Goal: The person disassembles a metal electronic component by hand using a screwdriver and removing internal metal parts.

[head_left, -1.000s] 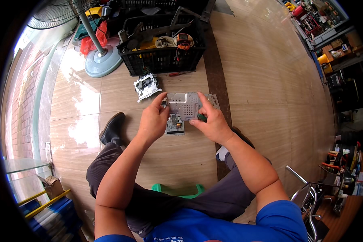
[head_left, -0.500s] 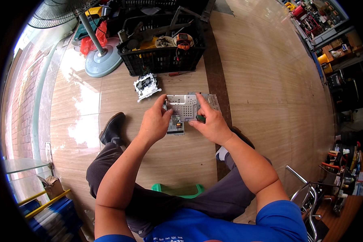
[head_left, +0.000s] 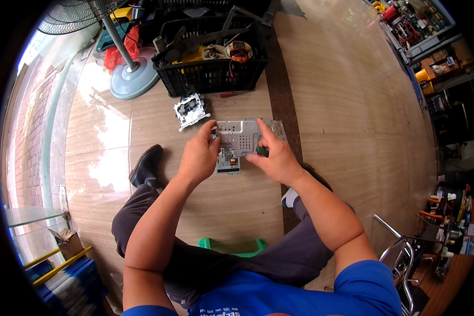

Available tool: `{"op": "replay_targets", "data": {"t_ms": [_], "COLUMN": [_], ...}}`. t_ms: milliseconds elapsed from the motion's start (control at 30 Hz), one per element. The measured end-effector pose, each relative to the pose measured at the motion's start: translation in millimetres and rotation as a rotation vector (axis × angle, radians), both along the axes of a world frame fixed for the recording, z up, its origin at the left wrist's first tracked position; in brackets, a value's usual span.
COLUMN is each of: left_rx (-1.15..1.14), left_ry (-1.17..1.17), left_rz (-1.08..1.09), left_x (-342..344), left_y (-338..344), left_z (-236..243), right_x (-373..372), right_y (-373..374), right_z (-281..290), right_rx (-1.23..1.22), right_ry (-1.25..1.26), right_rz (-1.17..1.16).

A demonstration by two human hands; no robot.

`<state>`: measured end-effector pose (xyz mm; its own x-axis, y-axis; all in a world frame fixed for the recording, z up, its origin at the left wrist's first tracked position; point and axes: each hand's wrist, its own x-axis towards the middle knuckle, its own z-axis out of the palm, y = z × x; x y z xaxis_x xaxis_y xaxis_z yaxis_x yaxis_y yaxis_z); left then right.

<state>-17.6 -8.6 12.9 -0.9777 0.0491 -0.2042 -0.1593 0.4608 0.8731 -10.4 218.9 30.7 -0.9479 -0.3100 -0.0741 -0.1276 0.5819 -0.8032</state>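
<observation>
A silvery perforated metal plate (head_left: 243, 139) is held level between both hands in front of me. My left hand (head_left: 197, 157) grips its left edge, with fingers along the side and the thumb near its lower left. My right hand (head_left: 279, 158) pinches the right edge, index finger stretched toward the far corner. A dark green handle (head_left: 262, 151), perhaps a screwdriver's, is tucked in that same hand; the rest of it is hidden. Under the plate, a metal part with a circuit board (head_left: 228, 162) shows at the near side, and a slotted metal panel (head_left: 279, 128) sticks out at right.
A white-framed mechanism (head_left: 191, 110) lies on the tiled floor (head_left: 353, 137), before a black crate (head_left: 210, 73) full of tools. A red-handled tool (head_left: 229, 95) lies by the crate. The fan's round base (head_left: 134, 81) stands at far left, a green stool (head_left: 231, 247) beneath me.
Both hands keep hold of the plate and have barely moved. The left thumb has drawn back a little toward the plate's left edge. The whole view has shifted slightly.
</observation>
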Motion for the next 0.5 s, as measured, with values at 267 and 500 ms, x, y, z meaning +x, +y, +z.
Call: {"op": "replay_targets", "data": {"t_ms": [267,500], "left_rx": [0.200,0.239], "left_ry": [-0.058,-0.033], "left_rz": [0.005,-0.044], "left_x": [-1.2,-2.7], "left_y": [-1.3,-4.8], "left_z": [13.9,6.0], "right_x": [-3.6,-9.8], "right_y": [3.9,10.5], "right_z": [-0.1,-5.1], "right_rx": [-0.031,-0.141], "right_ry": [-0.093,-0.120], "right_rz": [-0.025,-0.084]}}
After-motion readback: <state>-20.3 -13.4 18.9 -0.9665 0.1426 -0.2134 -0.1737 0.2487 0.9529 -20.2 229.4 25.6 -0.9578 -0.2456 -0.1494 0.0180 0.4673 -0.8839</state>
